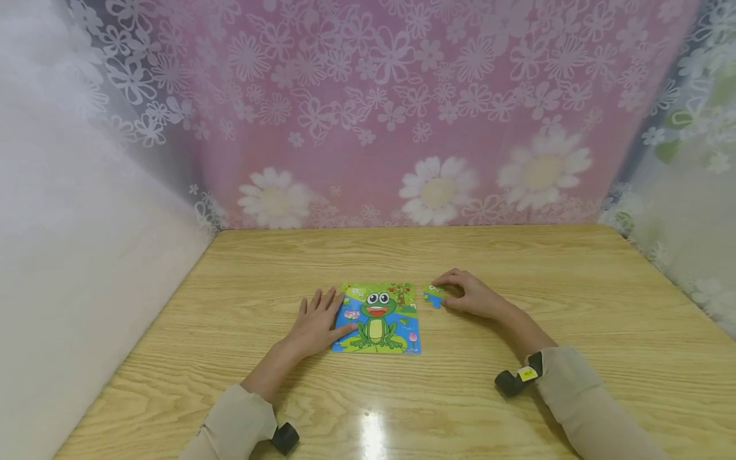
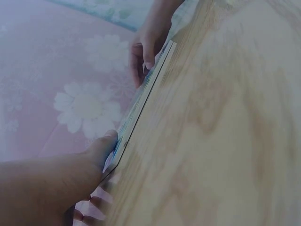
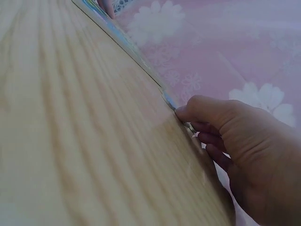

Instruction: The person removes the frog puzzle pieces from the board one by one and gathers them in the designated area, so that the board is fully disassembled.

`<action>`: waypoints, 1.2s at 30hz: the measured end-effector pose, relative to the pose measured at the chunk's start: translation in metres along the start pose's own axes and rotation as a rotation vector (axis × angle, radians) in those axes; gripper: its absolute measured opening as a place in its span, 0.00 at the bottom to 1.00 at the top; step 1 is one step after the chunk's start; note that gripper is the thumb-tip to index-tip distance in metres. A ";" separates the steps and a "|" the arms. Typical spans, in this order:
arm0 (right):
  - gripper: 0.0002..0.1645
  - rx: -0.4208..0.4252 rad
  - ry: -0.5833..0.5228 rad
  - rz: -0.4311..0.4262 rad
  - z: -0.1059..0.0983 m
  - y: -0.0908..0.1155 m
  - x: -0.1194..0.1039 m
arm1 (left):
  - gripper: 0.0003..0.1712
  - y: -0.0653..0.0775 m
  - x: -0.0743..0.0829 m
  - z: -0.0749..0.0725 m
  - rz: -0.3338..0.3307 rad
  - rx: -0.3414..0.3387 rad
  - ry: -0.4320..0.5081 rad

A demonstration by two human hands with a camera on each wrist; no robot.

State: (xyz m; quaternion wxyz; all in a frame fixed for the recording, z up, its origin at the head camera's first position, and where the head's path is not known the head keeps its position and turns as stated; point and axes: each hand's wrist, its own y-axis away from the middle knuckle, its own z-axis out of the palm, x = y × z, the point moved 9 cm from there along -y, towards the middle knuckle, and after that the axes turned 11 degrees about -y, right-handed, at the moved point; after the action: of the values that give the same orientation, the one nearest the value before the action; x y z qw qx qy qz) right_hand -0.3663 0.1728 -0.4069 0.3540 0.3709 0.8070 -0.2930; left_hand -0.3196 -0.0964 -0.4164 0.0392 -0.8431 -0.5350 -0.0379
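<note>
A square frog jigsaw puzzle [image 1: 376, 319] in green and blue lies flat at the middle of the table. My left hand [image 1: 315, 322] rests at its left edge, fingers spread and fairly straight, the thumb on the picture. In the left wrist view, the left thumb [image 2: 107, 143] lies over the edge of the board. To the right of the puzzle, my right hand [image 1: 468, 294] pinches a small green and blue puzzle piece [image 1: 433, 296] between thumb and fingers. The right wrist view shows this piece [image 3: 168, 100] edge-on, low at the table surface and partly hidden by the thumb.
The light wood table [image 1: 259, 268] reaches back to a pink flowered cloth [image 1: 356, 128]. Pale flowered hangings stand at the left [image 1: 103, 191] and right. A black wrist camera [image 1: 284, 438] sits at the left sleeve, another [image 1: 510, 383] at the right.
</note>
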 end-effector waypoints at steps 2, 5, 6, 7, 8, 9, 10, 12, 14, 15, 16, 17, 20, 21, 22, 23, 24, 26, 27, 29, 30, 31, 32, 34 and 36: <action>0.23 0.003 -0.008 0.002 0.000 0.000 0.001 | 0.46 0.000 0.000 -0.001 -0.001 0.003 -0.002; 0.23 0.021 -0.033 0.014 -0.001 0.000 0.002 | 0.46 0.001 0.000 -0.003 -0.001 0.002 0.000; 0.23 0.032 -0.046 0.016 -0.002 0.000 0.002 | 0.46 0.001 0.000 -0.003 0.000 0.002 0.002; 0.23 0.044 -0.055 0.019 -0.002 0.000 0.001 | 0.46 0.002 0.000 -0.003 0.000 0.003 0.004; 0.23 0.056 -0.062 0.021 -0.003 0.000 0.001 | 0.46 0.002 0.000 -0.004 0.000 0.003 0.007; 0.22 0.065 -0.065 0.020 -0.003 0.000 -0.001 | 0.46 0.002 0.000 -0.004 -0.001 0.001 0.008; 0.22 0.072 -0.062 0.010 -0.002 -0.001 -0.003 | 0.46 0.003 0.000 -0.003 -0.002 0.000 0.004; 0.21 0.076 -0.035 -0.009 0.001 -0.004 -0.009 | 0.47 0.003 -0.001 -0.001 -0.001 0.003 0.002; 0.21 0.064 -0.005 -0.021 0.006 -0.008 -0.018 | 0.47 0.002 -0.002 0.001 -0.003 0.001 -0.002; 0.21 0.056 0.009 -0.026 0.010 -0.011 -0.023 | 0.47 0.002 -0.002 0.002 -0.004 -0.001 -0.005; 0.21 0.049 0.016 -0.022 0.013 -0.014 -0.027 | 0.47 0.002 -0.002 0.003 -0.004 0.002 -0.005; 0.21 0.039 0.025 -0.020 0.016 -0.017 -0.032 | 0.47 0.002 -0.002 0.003 -0.004 0.005 0.002; 0.20 0.005 0.039 -0.014 0.029 -0.029 -0.042 | 0.47 0.002 -0.002 0.003 -0.010 0.002 0.011; 0.20 -0.007 0.045 -0.015 0.033 -0.033 -0.045 | 0.47 0.002 -0.001 0.002 -0.010 0.003 0.014; 0.19 -0.020 0.046 -0.012 0.037 -0.037 -0.047 | 0.47 0.002 -0.001 0.002 -0.010 0.004 0.017; 0.19 -0.035 0.054 -0.014 0.042 -0.041 -0.048 | 0.46 0.002 0.000 0.002 -0.011 0.001 0.020; 0.18 -0.048 0.055 -0.014 0.046 -0.046 -0.049 | 0.46 0.002 0.000 0.002 -0.011 0.001 0.018; 0.17 -0.073 0.068 -0.021 0.054 -0.053 -0.051 | 0.46 0.002 0.000 0.001 -0.011 0.002 0.014; 0.16 -0.084 0.071 -0.023 0.058 -0.057 -0.051 | 0.46 0.002 0.000 0.001 -0.011 0.003 0.011; 0.15 -0.097 0.090 -0.028 0.064 -0.063 -0.050 | 0.46 0.002 0.000 0.000 -0.012 0.003 0.008; 0.14 -0.099 0.101 -0.028 0.066 -0.066 -0.049 | 0.46 0.002 0.000 0.000 -0.011 0.003 0.009; 0.14 -0.099 0.118 -0.025 0.068 -0.068 -0.048 | 0.46 0.002 0.001 0.000 -0.011 0.001 0.010; 0.13 -0.096 0.128 -0.016 0.070 -0.071 -0.047 | 0.46 0.002 0.001 -0.001 -0.011 -0.001 0.011; 0.13 -0.083 0.172 -0.008 0.073 -0.074 -0.047 | 0.46 0.001 0.002 -0.002 -0.008 -0.001 0.022; 0.14 -0.060 0.213 0.002 0.074 -0.077 -0.049 | 0.46 0.000 0.002 -0.002 -0.006 -0.002 0.019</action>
State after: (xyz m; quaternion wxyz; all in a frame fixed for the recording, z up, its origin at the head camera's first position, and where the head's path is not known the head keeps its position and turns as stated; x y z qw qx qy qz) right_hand -0.3793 0.0563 -0.3949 0.2777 0.3899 0.8481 -0.2273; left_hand -0.3184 -0.0950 -0.4146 0.0432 -0.8410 -0.5372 -0.0467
